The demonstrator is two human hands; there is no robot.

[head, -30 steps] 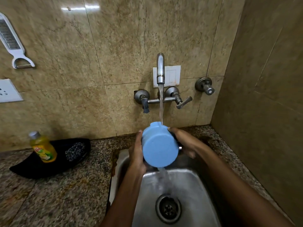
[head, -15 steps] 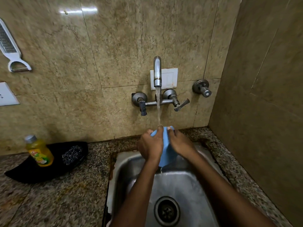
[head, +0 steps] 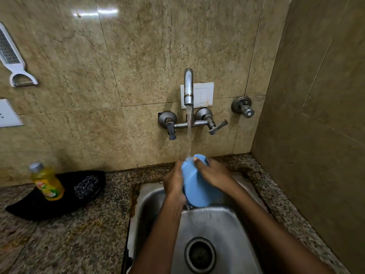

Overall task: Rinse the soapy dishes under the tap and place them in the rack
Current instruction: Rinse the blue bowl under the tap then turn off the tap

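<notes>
A: sink status?
B: Stainless steel sink basin (head: 227,230) nearest, round drain (head: 199,255) at bottom centre. Both forearms reach in over it.

A: hands?
B: Left hand (head: 173,183) wraps the left side of a light blue plastic cup (head: 194,189), fingers curled behind it. Right hand (head: 214,173) lies over its right side, thumb tip pressed near the top edge. Both clamped on it.

A: cup position?
B: Above the back of the basin, tilted, flat base facing the camera. Water stream (head: 189,135) from the curved metal tap (head: 188,86) lands on its top edge.

A: counter?
B: Speckled granite counter (head: 79,234). On its left, a yellow dish-soap bottle (head: 47,182) and a steel scrubber (head: 86,185) sit on a black tray (head: 29,206).

A: wall?
B: Beige tiles, a white grater-peeler (head: 13,60) hanging top left.
</notes>
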